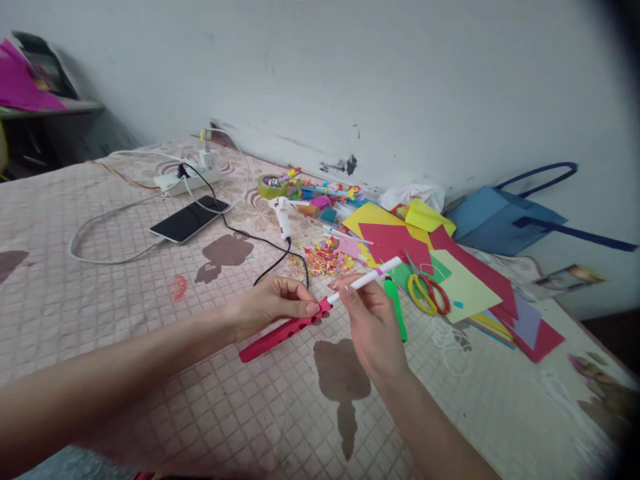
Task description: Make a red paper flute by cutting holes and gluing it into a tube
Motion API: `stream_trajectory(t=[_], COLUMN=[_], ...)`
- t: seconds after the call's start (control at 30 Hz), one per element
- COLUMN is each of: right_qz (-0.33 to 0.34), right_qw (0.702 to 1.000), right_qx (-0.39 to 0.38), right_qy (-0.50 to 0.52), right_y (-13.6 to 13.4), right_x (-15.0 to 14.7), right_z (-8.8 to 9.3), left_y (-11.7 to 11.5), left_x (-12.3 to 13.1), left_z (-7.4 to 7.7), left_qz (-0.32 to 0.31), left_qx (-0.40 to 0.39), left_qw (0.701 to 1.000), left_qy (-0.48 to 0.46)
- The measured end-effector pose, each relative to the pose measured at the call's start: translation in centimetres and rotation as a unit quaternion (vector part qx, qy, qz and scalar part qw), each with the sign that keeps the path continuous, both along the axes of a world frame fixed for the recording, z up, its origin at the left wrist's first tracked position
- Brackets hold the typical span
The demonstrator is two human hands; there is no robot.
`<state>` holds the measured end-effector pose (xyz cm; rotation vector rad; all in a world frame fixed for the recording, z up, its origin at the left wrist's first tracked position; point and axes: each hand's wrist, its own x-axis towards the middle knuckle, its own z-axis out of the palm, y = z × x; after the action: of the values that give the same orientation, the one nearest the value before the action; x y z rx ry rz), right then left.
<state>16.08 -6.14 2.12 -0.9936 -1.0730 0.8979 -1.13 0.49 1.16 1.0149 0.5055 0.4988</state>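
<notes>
A red paper strip with a scalloped edge slants across the middle, and its upper end meets a white stick that has a pink band. My left hand pinches the strip near that end between thumb and fingers. The stick is held in my right hand, closed around its lower part. Both hands are close together above the patterned cloth, and the fingertips of the right hand are partly hidden behind the stick.
A white glue gun stands behind the hands, near colored paper scraps. Scissors, a green marker and paper sheets lie right. Further left are a phone and power strip; a blue bag rests by the wall.
</notes>
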Motion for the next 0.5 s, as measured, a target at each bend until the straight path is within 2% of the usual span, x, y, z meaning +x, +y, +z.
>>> stream_trajectory(t=[0.17, 0.3, 0.5], right_qz=[-0.027, -0.007, 0.013], right_qw=[0.998, 0.996, 0.996], right_qx=[-0.052, -0.083, -0.09], right_qy=[0.024, 0.021, 0.011], right_y=[1.4, 2.4, 2.7], right_x=[-0.4, -0.4, -0.5], right_z=[0.0, -0.4, -1.6], left_y=[-0.1, -0.4, -0.9], left_x=[0.3, 0.4, 0.5], left_z=[-0.4, -0.7, -1.9], left_qz=[0.024, 0.023, 0.028], left_qx=[-0.075, -0.121, -0.14], left_qw=[0.997, 0.992, 0.989], left_qy=[-0.016, -0.022, -0.035])
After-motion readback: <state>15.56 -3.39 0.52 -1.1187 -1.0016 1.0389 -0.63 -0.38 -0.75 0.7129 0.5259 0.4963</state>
